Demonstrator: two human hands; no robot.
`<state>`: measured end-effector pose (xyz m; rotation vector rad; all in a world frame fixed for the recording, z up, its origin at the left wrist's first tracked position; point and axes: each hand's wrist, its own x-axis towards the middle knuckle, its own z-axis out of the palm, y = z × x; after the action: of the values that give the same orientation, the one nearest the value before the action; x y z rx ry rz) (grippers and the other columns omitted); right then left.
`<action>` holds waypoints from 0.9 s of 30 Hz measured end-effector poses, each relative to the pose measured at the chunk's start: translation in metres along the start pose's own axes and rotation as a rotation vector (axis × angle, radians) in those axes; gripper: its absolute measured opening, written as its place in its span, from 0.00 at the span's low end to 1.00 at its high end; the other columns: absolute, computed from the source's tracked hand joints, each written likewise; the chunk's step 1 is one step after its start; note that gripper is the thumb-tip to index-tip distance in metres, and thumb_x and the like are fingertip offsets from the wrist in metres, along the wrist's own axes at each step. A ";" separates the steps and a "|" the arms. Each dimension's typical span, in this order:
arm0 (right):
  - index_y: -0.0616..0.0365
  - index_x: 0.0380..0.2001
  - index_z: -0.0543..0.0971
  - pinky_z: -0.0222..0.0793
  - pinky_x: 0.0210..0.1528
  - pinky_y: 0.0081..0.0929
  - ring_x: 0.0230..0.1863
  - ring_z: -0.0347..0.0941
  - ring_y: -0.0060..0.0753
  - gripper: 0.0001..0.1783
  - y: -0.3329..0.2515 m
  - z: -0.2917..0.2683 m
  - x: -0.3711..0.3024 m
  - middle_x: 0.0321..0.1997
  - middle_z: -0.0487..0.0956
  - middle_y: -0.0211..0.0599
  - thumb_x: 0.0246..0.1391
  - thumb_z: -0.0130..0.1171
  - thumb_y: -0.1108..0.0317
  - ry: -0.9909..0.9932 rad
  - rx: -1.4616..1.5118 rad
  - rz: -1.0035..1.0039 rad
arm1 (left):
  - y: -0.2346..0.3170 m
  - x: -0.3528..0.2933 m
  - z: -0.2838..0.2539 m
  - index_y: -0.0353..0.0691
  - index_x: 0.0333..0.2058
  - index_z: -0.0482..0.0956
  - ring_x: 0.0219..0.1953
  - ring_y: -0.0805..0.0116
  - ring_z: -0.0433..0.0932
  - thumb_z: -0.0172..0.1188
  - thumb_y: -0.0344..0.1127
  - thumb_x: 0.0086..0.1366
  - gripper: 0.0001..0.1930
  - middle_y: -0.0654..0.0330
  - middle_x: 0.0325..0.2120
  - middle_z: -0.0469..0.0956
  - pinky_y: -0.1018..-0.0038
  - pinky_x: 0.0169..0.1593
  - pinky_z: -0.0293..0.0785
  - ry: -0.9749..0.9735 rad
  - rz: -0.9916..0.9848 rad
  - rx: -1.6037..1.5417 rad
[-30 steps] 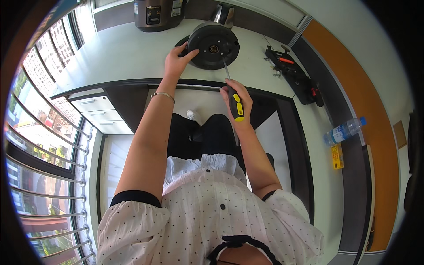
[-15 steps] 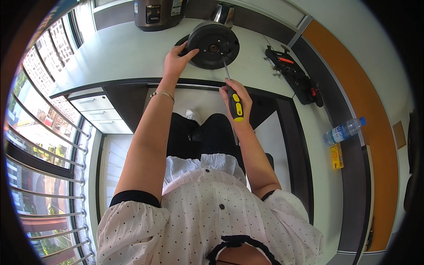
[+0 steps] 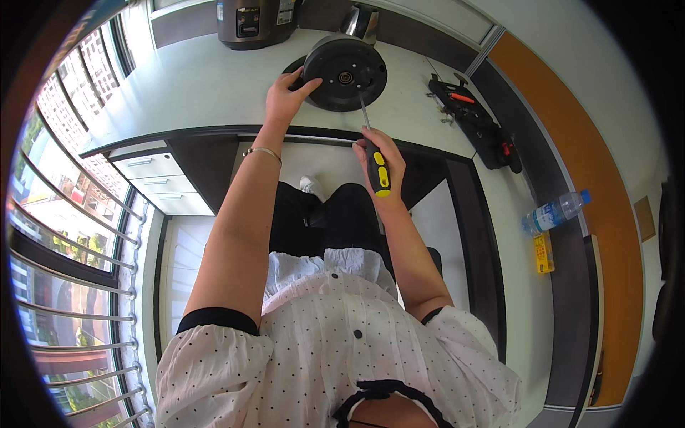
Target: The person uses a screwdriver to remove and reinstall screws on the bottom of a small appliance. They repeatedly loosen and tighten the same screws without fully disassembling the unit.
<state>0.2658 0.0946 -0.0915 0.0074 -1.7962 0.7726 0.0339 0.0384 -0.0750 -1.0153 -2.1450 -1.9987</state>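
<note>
Two hands work: left hand (image 3: 285,96) braces the black disc (image 3: 344,73) open-fingered, right hand (image 3: 380,164) grips the screwdriver (image 3: 374,153).

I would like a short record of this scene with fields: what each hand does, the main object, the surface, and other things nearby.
left hand: left hand rests on the rim of the round black disc-shaped appliance part
right hand: right hand grips the black and yellow screwdriver, shaft pointing up to the disc
surface: white desk
nearby, right: black tool tray, clear plastic water bottle with blue cap, small yellow box
nearby, far edge: dark metal cooker body
</note>
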 end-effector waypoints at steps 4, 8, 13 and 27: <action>0.59 0.44 0.77 0.73 0.38 0.20 0.34 0.76 0.27 0.21 0.001 0.000 -0.001 0.39 0.78 0.39 0.44 0.64 0.84 -0.010 0.022 0.024 | 0.000 0.000 0.001 0.37 0.49 0.77 0.46 0.61 0.75 0.68 0.54 0.47 0.34 0.55 0.42 0.77 0.71 0.51 0.68 0.010 0.005 -0.002; 0.59 0.44 0.77 0.73 0.31 0.19 0.27 0.76 0.26 0.15 -0.016 -0.003 -0.009 0.34 0.78 0.38 0.51 0.61 0.78 -0.072 0.296 0.370 | 0.000 -0.001 -0.001 0.36 0.49 0.77 0.45 0.61 0.76 0.68 0.54 0.47 0.34 0.54 0.41 0.77 0.71 0.50 0.69 0.009 0.012 -0.006; 0.59 0.46 0.74 0.72 0.25 0.18 0.24 0.78 0.28 0.14 -0.029 -0.008 -0.012 0.32 0.79 0.41 0.55 0.59 0.74 -0.113 0.410 0.500 | -0.001 -0.001 0.000 0.35 0.48 0.77 0.45 0.61 0.76 0.68 0.54 0.48 0.34 0.54 0.42 0.77 0.71 0.50 0.69 0.009 0.015 -0.002; 0.60 0.60 0.61 0.67 0.58 0.43 0.57 0.68 0.62 0.30 -0.049 -0.039 -0.003 0.60 0.62 0.69 0.56 0.55 0.66 -0.205 1.157 0.635 | -0.004 0.001 -0.001 0.33 0.48 0.77 0.47 0.59 0.75 0.68 0.54 0.48 0.34 0.53 0.43 0.76 0.70 0.52 0.68 0.006 0.010 0.005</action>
<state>0.3184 0.0742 -0.0637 0.2950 -1.2845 2.2389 0.0308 0.0378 -0.0780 -1.0162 -2.1368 -1.9882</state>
